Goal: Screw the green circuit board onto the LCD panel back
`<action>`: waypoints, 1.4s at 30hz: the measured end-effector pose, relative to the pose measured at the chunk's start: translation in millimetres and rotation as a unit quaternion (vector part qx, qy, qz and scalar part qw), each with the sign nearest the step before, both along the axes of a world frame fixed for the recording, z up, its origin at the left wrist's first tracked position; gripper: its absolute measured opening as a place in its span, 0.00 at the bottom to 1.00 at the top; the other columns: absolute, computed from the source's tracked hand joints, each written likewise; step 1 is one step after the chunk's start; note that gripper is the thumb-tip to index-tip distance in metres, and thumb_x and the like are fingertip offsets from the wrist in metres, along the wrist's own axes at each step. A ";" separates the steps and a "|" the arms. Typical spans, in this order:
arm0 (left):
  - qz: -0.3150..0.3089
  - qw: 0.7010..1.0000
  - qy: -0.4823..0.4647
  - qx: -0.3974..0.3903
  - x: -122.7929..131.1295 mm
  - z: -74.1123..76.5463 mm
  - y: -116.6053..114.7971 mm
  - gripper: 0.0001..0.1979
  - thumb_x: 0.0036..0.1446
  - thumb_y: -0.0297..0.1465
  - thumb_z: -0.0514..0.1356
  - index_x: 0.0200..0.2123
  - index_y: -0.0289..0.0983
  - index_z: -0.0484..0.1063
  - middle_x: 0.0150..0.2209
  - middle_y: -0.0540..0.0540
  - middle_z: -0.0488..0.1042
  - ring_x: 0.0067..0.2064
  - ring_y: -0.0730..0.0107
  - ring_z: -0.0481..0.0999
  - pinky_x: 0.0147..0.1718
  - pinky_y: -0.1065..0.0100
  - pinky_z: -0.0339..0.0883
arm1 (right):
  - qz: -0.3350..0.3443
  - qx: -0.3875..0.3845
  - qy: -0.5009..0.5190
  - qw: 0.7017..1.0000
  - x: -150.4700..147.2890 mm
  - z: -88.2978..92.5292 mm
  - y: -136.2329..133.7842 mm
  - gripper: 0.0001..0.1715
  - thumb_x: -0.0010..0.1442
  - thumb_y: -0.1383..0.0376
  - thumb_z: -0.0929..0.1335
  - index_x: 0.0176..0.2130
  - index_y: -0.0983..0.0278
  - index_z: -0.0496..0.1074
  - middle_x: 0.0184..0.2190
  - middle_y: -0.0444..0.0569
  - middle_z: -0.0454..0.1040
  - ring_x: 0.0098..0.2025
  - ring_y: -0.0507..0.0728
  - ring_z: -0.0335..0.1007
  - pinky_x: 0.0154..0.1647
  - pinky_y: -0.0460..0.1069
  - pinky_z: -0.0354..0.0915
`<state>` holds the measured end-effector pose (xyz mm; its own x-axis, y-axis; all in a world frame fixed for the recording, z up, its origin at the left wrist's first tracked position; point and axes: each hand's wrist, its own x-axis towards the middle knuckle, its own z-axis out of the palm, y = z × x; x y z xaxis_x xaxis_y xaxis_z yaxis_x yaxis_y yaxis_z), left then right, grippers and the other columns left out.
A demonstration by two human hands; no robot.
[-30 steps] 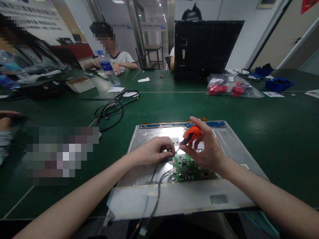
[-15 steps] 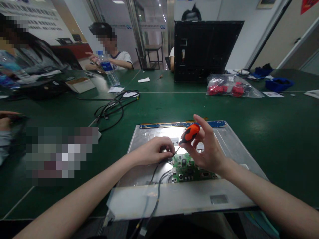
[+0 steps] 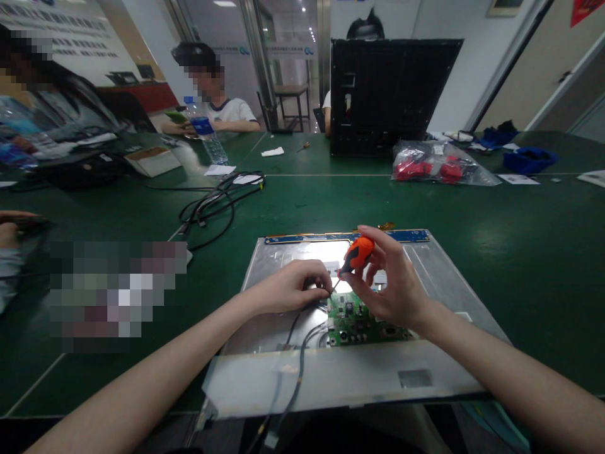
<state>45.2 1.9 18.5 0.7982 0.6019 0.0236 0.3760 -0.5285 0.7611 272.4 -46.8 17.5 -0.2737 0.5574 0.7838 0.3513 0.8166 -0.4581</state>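
Head view: the right hand (image 3: 397, 293) grasps the tilted screwdriver (image 3: 358, 255) by its handle, apparently for turning control. The left hand (image 3: 295, 287) curls beside the tip, probably steadying it; any pinch cannot be confirmed. The circuit board (image 3: 357, 325) lies on the metal panel (image 3: 449, 287), corner near the tip.

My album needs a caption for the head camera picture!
Right hand holds orange screwdriver, left hand beside green circuit board.

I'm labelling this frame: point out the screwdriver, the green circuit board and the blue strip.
Screwdriver (image 3: 361, 251): head view, its orange handle.
Green circuit board (image 3: 355, 322): head view, its middle.
Blue strip (image 3: 309, 239): head view, its left half.
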 end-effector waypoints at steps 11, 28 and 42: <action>0.003 1.000 -0.001 0.001 -0.3 -2.9 0.6 0.02 0.62 0.27 0.62 0.36 0.38 0.75 0.35 0.49 0.76 0.37 0.66 0.73 0.38 0.66 0.65 | 0.007 -0.007 -0.004 1.000 -0.4 1.4 -0.5 0.47 0.65 0.73 0.68 0.75 0.55 0.46 0.38 0.45 0.75 0.26 0.50 0.70 0.19 0.41 0.69; 0.001 1.000 0.003 0.008 0.7 0.2 -0.4 0.03 0.62 0.26 0.62 0.36 0.38 0.75 0.34 0.50 0.76 0.37 0.66 0.73 0.38 0.66 0.65 | -0.005 -0.015 -0.011 1.000 1.3 -2.4 2.9 0.45 0.68 0.69 0.69 0.73 0.49 0.48 0.35 0.42 0.73 0.25 0.49 0.70 0.19 0.41 0.66; 0.001 1.000 -0.006 0.009 0.0 -3.1 0.6 0.02 0.62 0.27 0.62 0.36 0.38 0.76 0.35 0.49 0.77 0.38 0.66 0.74 0.38 0.66 0.65 | 0.021 -0.014 0.003 1.000 -0.6 1.3 -1.2 0.49 0.64 0.74 0.66 0.75 0.53 0.45 0.38 0.46 0.75 0.28 0.52 0.73 0.19 0.43 0.69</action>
<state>45.2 2.5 15.4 0.7963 0.6033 0.0433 0.3687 -0.5409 0.7560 271.8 -48.0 18.8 -0.2922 0.5672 0.7700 0.3138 0.8174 -0.4831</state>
